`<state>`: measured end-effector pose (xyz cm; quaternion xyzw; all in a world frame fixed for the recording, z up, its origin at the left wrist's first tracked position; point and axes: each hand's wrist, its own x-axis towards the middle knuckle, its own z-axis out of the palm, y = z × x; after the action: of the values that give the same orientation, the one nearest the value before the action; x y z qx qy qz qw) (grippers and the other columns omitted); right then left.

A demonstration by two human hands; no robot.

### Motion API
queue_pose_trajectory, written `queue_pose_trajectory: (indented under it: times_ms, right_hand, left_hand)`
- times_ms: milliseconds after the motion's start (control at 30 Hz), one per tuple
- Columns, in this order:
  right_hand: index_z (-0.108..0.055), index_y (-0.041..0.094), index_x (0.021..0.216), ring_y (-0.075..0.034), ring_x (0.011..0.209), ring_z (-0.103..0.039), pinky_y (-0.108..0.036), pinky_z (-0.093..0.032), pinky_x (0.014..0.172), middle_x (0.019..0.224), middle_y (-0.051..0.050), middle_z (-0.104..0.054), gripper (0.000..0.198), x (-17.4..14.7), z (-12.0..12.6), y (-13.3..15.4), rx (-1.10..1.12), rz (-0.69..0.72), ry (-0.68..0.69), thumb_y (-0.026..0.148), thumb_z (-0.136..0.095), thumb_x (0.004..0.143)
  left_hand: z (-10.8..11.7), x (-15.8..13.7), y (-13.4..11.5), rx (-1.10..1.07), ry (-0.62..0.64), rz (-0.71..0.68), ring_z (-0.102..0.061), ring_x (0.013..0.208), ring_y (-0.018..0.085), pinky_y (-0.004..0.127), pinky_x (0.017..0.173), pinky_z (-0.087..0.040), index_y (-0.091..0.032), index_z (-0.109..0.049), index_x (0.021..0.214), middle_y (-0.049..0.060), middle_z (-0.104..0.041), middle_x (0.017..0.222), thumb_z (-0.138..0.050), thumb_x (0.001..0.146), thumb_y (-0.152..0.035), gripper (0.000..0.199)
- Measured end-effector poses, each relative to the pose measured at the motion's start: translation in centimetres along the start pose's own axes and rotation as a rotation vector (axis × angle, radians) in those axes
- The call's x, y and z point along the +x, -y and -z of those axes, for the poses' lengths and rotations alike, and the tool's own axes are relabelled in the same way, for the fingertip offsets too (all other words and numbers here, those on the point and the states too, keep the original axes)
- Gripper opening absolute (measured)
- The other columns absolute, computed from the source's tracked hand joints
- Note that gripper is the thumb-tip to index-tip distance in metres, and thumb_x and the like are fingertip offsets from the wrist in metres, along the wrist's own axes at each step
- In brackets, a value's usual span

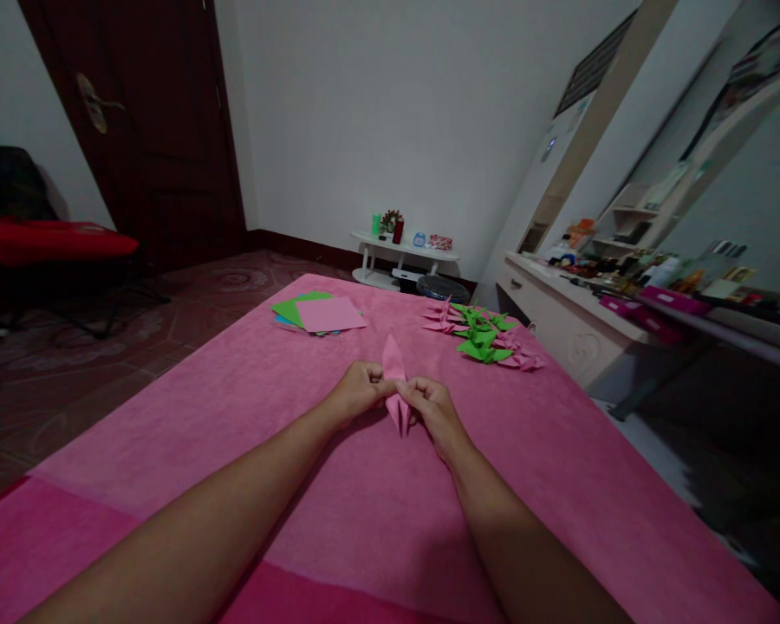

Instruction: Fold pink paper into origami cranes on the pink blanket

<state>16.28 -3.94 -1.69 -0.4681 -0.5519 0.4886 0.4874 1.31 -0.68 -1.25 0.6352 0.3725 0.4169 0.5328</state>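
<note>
Between my two hands is a pink folded origami paper (393, 357), a long narrow diamond with a split lower end of two points. My left hand (359, 390) grips its left edge, the thumb lying across the middle. On the other side my right hand (434, 412) pinches the right edge, its thumb close to the left thumb. The fingers behind the paper are partly hidden. Beyond my left hand lies a stack of square paper sheets (331, 314), pink on top with green and blue below. To the far right sits a group of pink and green paper cranes (484, 338).
A pink cloth (338, 537) covers the table. On the right stand a cluttered white dresser (559, 312) and a mirror. A low white shelf (406, 245) with small items is by the back wall. A chair with red fabric (45, 247) stands left, near a dark door (149, 113).
</note>
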Motion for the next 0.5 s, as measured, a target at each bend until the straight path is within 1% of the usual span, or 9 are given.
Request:
queue_pose_trajectory:
  times_ms: [133, 333, 433, 500]
  right_hand:
    - [-0.049, 0.017, 0.058, -0.007, 0.040, -0.041, -0.019, -0.034, 0.041, 0.044, 0.006, -0.045, 0.039, 0.05, -0.11, -0.45, -0.078, 0.027, 0.032, 0.050, -0.060, 0.075]
    - [-0.048, 0.017, 0.056, -0.006, 0.041, -0.036, -0.019, -0.027, 0.041, 0.045, 0.007, -0.039, 0.037, -0.12, -0.35, -0.19, -0.158, 0.161, -0.021, 0.044, -0.064, 0.074]
    - [-0.047, 0.017, 0.056, -0.007, 0.042, -0.037, -0.019, -0.028, 0.042, 0.046, 0.007, -0.041, 0.037, -0.23, -0.52, 0.24, -0.126, 0.165, -0.016, 0.044, -0.061, 0.077]
    - [-0.049, 0.017, 0.057, -0.007, 0.042, -0.039, -0.019, -0.029, 0.043, 0.046, 0.006, -0.043, 0.038, -0.21, -0.60, 0.37, -0.066, 0.144, 0.000, 0.046, -0.058, 0.079]
  left_hand:
    - [0.12, 0.12, 0.31, 0.013, -0.017, -0.019, -0.029, 0.038, 0.004, 0.019, 0.039, -0.019, -0.015, -0.043, 0.051, -0.006, -0.038, 0.043, -0.065, 0.066, -0.046, 0.041]
    - [0.09, 0.22, 0.50, -0.020, -0.016, -0.016, -0.031, 0.038, 0.004, 0.019, 0.039, -0.019, -0.015, -0.044, 0.051, -0.006, -0.039, 0.042, -0.066, 0.065, -0.046, 0.041]
    - [0.00, 0.24, 0.28, -0.051, -0.069, -0.004, -0.031, 0.037, 0.004, 0.019, 0.038, -0.019, -0.016, -0.041, 0.049, -0.006, -0.039, 0.040, -0.069, 0.062, -0.047, 0.043]
    - [-0.02, 0.23, 0.12, -0.080, -0.129, 0.008, -0.034, 0.036, 0.005, 0.020, 0.038, -0.021, -0.016, -0.042, 0.048, -0.005, -0.043, 0.040, -0.070, 0.061, -0.047, 0.043]
